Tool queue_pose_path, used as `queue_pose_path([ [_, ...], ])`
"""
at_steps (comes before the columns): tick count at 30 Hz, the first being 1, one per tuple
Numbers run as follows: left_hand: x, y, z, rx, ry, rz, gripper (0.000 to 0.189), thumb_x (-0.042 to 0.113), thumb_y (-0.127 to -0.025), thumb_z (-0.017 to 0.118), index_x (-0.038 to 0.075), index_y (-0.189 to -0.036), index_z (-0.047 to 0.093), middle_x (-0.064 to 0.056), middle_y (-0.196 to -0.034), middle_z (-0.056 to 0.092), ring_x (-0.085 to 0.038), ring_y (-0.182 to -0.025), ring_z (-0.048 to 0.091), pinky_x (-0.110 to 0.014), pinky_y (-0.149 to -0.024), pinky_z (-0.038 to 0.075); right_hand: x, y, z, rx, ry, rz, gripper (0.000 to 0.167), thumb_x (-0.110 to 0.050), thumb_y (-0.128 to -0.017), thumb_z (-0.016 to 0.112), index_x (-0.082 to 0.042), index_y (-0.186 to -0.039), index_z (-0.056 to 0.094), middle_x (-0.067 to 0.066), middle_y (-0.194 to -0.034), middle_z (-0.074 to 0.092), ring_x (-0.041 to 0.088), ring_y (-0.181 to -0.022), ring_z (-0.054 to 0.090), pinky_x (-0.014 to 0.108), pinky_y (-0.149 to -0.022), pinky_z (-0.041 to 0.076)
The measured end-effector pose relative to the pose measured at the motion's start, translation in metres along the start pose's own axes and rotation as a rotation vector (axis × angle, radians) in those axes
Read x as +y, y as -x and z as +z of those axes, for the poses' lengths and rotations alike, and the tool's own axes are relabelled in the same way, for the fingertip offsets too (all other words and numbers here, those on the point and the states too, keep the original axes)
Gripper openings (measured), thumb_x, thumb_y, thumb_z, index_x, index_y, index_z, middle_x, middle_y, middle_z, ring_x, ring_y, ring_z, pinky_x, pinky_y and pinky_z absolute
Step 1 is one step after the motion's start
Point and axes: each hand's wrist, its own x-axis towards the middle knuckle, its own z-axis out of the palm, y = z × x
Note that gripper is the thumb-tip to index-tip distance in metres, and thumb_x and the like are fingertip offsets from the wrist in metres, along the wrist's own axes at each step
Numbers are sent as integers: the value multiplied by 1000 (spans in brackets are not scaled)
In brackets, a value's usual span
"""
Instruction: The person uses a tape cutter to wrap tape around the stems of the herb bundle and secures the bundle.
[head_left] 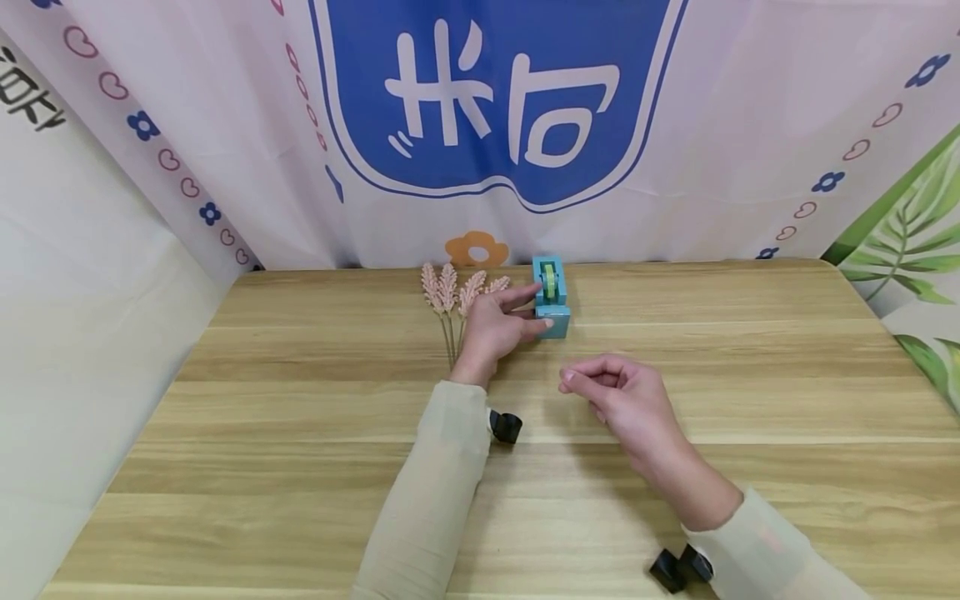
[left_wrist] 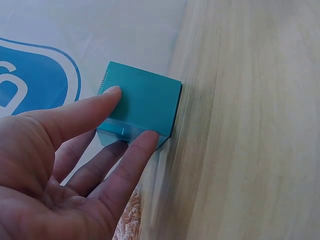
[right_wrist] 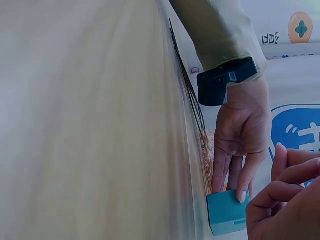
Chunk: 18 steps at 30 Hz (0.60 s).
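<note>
A teal tape dispenser (head_left: 553, 323) with a roll of greenish-yellow tape (head_left: 550, 282) stands near the table's back edge. My left hand (head_left: 495, 327) holds it from the left side, the thumb on one face and fingers against another; the left wrist view shows this grip on the teal block (left_wrist: 145, 95) up close. Nearer to me and to the right, my right hand (head_left: 626, 400) hovers above the table with its fingers curled and the thumb tip against the index finger. Nothing can be made out between them. In the right wrist view, its curled fingers (right_wrist: 287, 195) appear beside the dispenser.
Pink artificial flower stems (head_left: 448, 292) lie on the wooden table (head_left: 300, 467) to the left of the dispenser, partly behind my left hand. A printed cloth (head_left: 405, 225) hangs right behind the back edge. Black wrist cameras (head_left: 506, 427) sit on both sleeves.
</note>
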Motion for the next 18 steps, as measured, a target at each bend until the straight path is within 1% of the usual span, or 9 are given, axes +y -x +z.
queue_pose_path([
  [4,0,0,0,0,4,1,59,-2,-83,90,26,-133,78,-4,-148,70,-24,-120,76,-30,-82,66,1,2,0,-1,-6,1,18,-21,-99,80,-6,-110,77,-6,-92,82,10,-72,56,21,-58,42],
  [10,-1,0,0,-3,12,-5,59,-2,-84,89,26,-133,77,-4,-148,69,-24,-121,76,-32,-83,66,3,6,-1,-17,-15,-6,16,-19,-98,81,-6,-106,77,-6,-88,81,8,-64,48,22,-55,38],
  [13,-2,-1,0,-3,15,-5,59,-3,-84,89,27,-133,78,-4,-148,69,-24,-120,76,-32,-83,66,3,7,-2,-22,-19,-8,15,-20,-98,82,-8,-105,78,-7,-88,80,8,-64,48,22,-55,38],
  [18,-2,-1,0,-2,14,-5,59,-2,-84,90,27,-133,78,-3,-148,70,-23,-120,76,-31,-82,66,3,9,-2,-32,-11,-29,16,-18,-98,81,-4,-106,77,-4,-89,81,10,-65,48,21,-56,38],
])
